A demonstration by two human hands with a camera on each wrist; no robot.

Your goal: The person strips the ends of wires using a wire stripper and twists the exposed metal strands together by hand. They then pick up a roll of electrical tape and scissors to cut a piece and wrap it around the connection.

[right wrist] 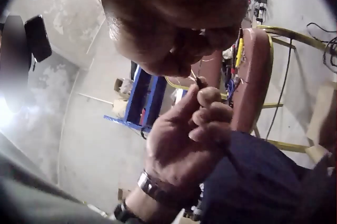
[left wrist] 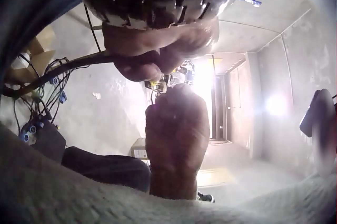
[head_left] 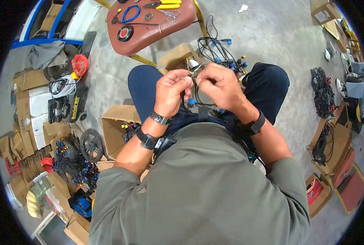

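Observation:
My left hand [head_left: 171, 92] pinches the end of a black cable [left wrist: 58, 71] between thumb and fingertips, above my lap. Thin pale wires [right wrist: 194, 74] stick out of that cable end in the right wrist view. My right hand [head_left: 220, 85] is close beside it, fingers curled, thumb and forefinger pinching at those wires. Its fingertips meet the wire ends and partly hide them. From the left hand, the cable's length hangs away to the side in the left wrist view.
Ahead stands a red-brown stool [head_left: 149, 43] holding yellow-handled pliers [head_left: 167, 5], scissors [head_left: 171, 16], a roll of black tape [head_left: 125, 33] and blue wire [head_left: 131, 13]. Black cables with blue connectors [head_left: 227, 53] lie on the floor between the knees. An open cardboard box [head_left: 115, 118] stands at the left.

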